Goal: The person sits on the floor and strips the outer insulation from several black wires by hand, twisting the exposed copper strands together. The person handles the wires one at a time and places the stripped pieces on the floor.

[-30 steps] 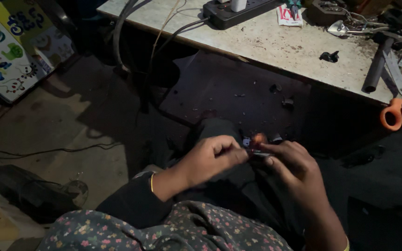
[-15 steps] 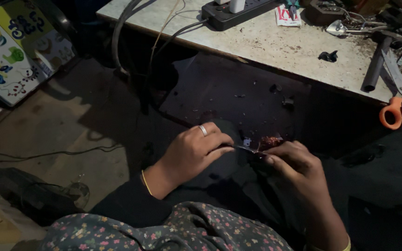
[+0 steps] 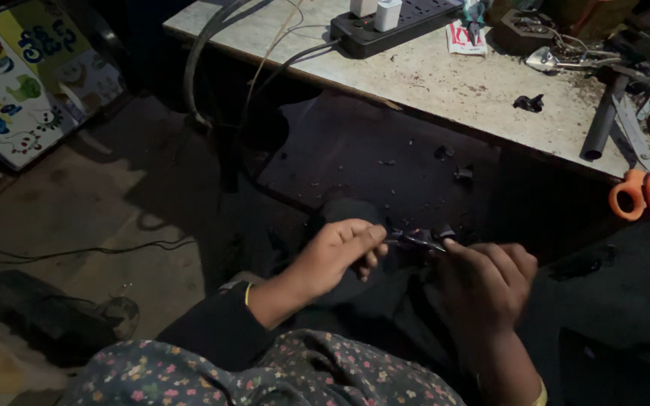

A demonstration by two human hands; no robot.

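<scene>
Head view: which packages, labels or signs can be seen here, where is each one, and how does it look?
Sign board: far left on the floor, leaning, rectangular, white and yellow with colourful cartoon-like pictures and blue lettering.
Small packet: on the pale table at the top, right of the black power strip; flat, white with red print.
No screens are visible.
</scene>
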